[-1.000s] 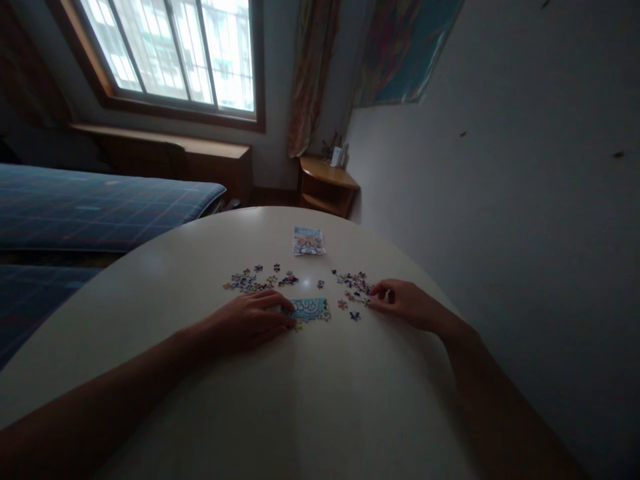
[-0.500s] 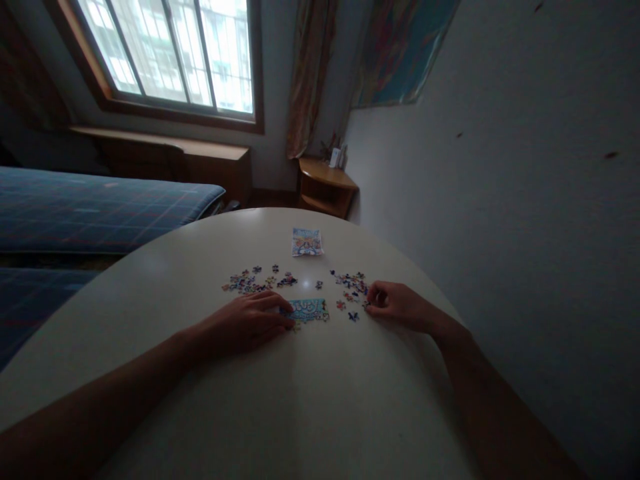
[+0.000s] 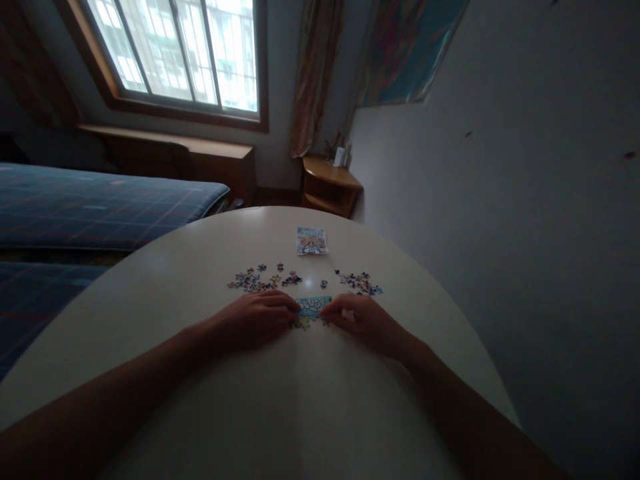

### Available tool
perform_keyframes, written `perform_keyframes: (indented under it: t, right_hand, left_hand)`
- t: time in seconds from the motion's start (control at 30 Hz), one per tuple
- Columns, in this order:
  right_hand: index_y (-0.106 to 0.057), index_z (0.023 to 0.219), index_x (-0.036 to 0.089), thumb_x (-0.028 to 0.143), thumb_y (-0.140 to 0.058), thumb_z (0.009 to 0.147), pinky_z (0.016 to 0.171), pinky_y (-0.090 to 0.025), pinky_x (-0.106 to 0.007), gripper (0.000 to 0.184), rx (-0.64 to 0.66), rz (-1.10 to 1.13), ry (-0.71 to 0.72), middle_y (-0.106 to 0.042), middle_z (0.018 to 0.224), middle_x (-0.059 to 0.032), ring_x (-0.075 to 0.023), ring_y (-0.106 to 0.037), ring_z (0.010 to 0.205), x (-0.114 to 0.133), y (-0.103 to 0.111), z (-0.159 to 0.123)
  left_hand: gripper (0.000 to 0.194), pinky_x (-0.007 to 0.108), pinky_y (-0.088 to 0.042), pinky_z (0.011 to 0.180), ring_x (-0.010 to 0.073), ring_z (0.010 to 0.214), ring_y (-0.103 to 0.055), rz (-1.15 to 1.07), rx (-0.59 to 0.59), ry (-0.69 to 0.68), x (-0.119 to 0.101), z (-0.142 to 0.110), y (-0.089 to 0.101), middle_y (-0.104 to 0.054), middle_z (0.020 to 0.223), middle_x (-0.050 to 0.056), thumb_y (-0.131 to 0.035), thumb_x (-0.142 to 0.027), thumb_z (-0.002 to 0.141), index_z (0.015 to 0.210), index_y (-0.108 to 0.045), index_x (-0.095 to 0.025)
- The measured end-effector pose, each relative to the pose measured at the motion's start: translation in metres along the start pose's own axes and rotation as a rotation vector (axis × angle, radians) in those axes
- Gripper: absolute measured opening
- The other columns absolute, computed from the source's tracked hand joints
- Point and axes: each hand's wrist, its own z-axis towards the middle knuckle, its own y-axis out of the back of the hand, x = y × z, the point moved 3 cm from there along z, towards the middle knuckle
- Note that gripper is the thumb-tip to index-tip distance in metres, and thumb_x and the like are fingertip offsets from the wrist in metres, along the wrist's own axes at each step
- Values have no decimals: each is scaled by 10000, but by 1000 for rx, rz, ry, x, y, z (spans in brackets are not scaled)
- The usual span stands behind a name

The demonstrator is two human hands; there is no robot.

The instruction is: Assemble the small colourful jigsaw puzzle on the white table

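A partly joined jigsaw puzzle [image 3: 313, 306], light blue with pale lettering and some yellow-green pieces along its near edge, lies on the table between my hands. My left hand [image 3: 263, 317] rests flat with its fingers stretched over the puzzle's left end. At the right end, my right hand [image 3: 357, 316] has thumb and forefinger pinched together on a puzzle piece, mostly hidden by the fingertips. Loose puzzle pieces [image 3: 253, 280] are spread beyond my left hand. Another cluster of pieces [image 3: 361, 283] lies just past my right hand.
The round white table [image 3: 260, 413] fills the foreground. A small printed picture sheet [image 3: 311, 241] lies toward its far side. A single piece [image 3: 323, 284] sits between the clusters. Left of the table is a plaid mattress [image 3: 110, 207]; a wall [image 3: 500, 220] runs along the right.
My right hand has moved left from the right-hand pieces to the puzzle's right end. My left hand stays on the puzzle's left end. The view has shifted slightly.
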Motion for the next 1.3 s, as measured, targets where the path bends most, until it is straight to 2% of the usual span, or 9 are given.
perform_keyframes:
  t: [0.07,0.13,0.23,0.33,0.67,0.77,0.93,1.1,1.3]
  right_hand:
    - [-725,1008,226,251,-679,866,722,-475,-258,152,-1,-37,42,-734,821,-8,-130,-653,726,8,-17,2]
    - [-728,934,224,266,-733,833,763,-472,-274,109,-43,-75,63,-734,803,-1,-134,-656,729,13,-28,3]
    - [-726,825,227,250,-771,807,840,-454,-313,54,-115,-131,127,-740,786,9,-148,-664,766,16,-37,6]
    - [-731,865,234,227,-754,825,839,-458,-319,47,-153,-149,212,-749,799,6,-159,-674,789,19,-43,9]
    - [-710,898,245,260,-740,830,859,-441,-357,75,-159,-286,270,-737,980,-23,-193,-664,911,28,-44,2]
    - [-708,850,241,239,-723,848,829,-421,-341,15,-146,-312,344,-737,916,4,-170,-662,847,30,-44,1]
    - [-683,855,234,257,-628,931,808,-388,-323,96,-88,-392,486,-741,937,25,-154,-655,865,30,-44,-2]
    - [-672,948,233,248,-647,913,840,-393,-326,45,-145,-422,410,-739,970,5,-172,-656,904,28,-44,-1]
    - [-684,870,238,243,-658,904,826,-406,-312,44,-169,-401,390,-752,909,18,-158,-654,854,30,-45,1]
  left_hand:
    - [215,360,-527,968,185,1092,-628,-7,2,-2,0,1,-1,-667,1202,74,-526,-142,924,1084,-653,-207]
    - [215,364,-519,979,188,1098,-628,-13,4,-9,-1,2,-2,-668,1205,71,-533,-139,918,1080,-658,-207]
    - [242,373,-507,993,186,1098,-627,-21,6,-13,0,3,-4,-665,1211,57,-544,-120,901,1085,-662,-221]
    - [268,352,-511,978,178,1081,-630,-37,-4,-23,0,4,-4,-671,1192,57,-530,-91,888,1084,-661,-218]
    - [291,348,-497,999,175,1084,-637,-88,-25,-8,-3,7,0,-688,1171,51,-541,-61,848,1069,-660,-208]
    - [263,350,-497,1003,180,1085,-641,-88,-29,20,-1,5,-2,-692,1167,52,-581,-112,858,1086,-662,-215]
    - [261,365,-499,1004,183,1098,-636,-105,-22,44,0,3,-2,-684,1191,50,-582,-130,868,1099,-657,-223]
    - [232,345,-496,1002,177,1087,-642,-109,-25,30,0,4,-2,-688,1178,59,-601,-147,873,1084,-666,-221]
    - [189,352,-497,1005,186,1094,-645,-73,-34,8,1,5,-4,-688,1189,60,-617,-174,880,1051,-684,-219]
